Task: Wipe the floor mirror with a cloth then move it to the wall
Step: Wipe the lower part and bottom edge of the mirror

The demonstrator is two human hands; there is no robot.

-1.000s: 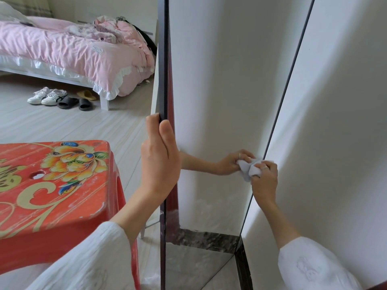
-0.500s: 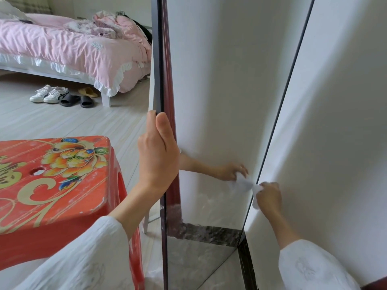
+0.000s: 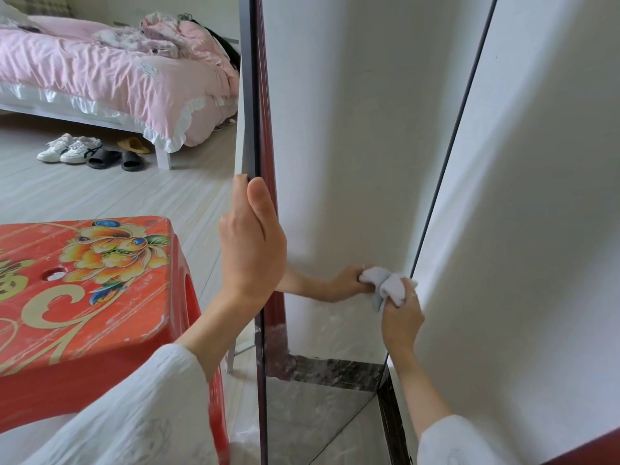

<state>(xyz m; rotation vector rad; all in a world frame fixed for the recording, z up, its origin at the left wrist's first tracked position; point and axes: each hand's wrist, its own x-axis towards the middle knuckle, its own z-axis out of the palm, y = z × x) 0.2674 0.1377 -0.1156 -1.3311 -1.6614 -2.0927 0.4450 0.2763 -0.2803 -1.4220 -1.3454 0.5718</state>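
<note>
Floor mirror [image 3: 352, 146] stands upright between the two hands, right edge close against the wall [image 3: 536, 196]. Left hand [image 3: 250, 250] grips its dark left frame edge, thumb laid along the front. Right hand [image 3: 401, 313] bunches a white cloth [image 3: 385, 285], pressed onto the lower glass. Red stool [image 3: 84, 280] left of the left hand.

Cut off at twelve and six o'clock: floor mirror [image 3: 335, 129]; behind its frame, fingers of the left hand [image 3: 250, 243] and bed [image 3: 110, 75] end; right hand [image 3: 401, 313] fingertips buried in cloth [image 3: 385, 285]; stool [image 3: 84, 286] cropped at nine o'clock.
</note>
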